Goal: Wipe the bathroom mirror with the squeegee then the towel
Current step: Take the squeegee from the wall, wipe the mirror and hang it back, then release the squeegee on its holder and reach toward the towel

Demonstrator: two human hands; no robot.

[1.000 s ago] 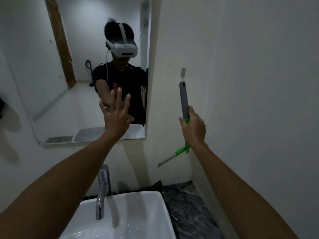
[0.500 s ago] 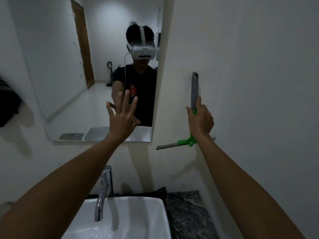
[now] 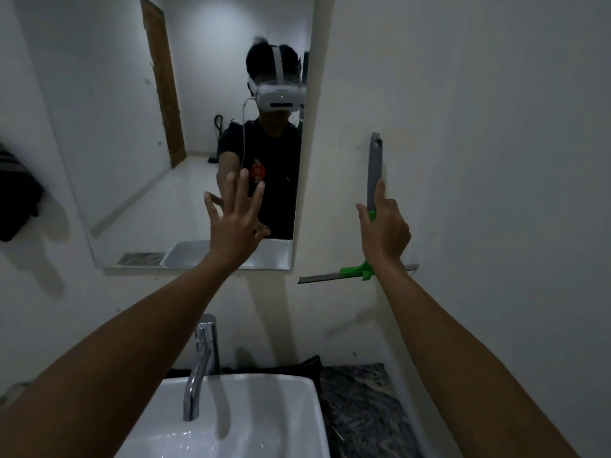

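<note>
Two hands are up in front of me. My left hand (image 3: pixel 236 223) is spread wide, fingers apart and holding nothing, raised in front of the lower right part of the mirror (image 3: pixel 132 127); I cannot tell whether the fingertips touch the glass. My right hand (image 3: pixel 383 233) is wrapped around the squeegee (image 3: pixel 372 206), forefinger laid along the grey handle, which points straight up. The green neck runs down behind my wrist, and the blade lies level below the hand, close to the wall (image 3: pixel 496 160) to the right of the mirror and just clear of the mirror's lower right corner.

Open wall surrounds the squeegee on all sides. The mirror's right edge runs between my two hands. Below, the white basin (image 3: pixel 264 424) and chrome tap (image 3: pixel 201 358) stand well under both forearms, with a strip of marbled counter (image 3: pixel 360 408) to the right.

The blade's right end and part of the green neck are hidden behind my wrist. A dark cloth (image 3: pixel 16 196) hangs at the left edge, cut off by the frame; what it is stays unclear. The room is dim, so I cannot judge whether the glass is wet or streaked.
</note>
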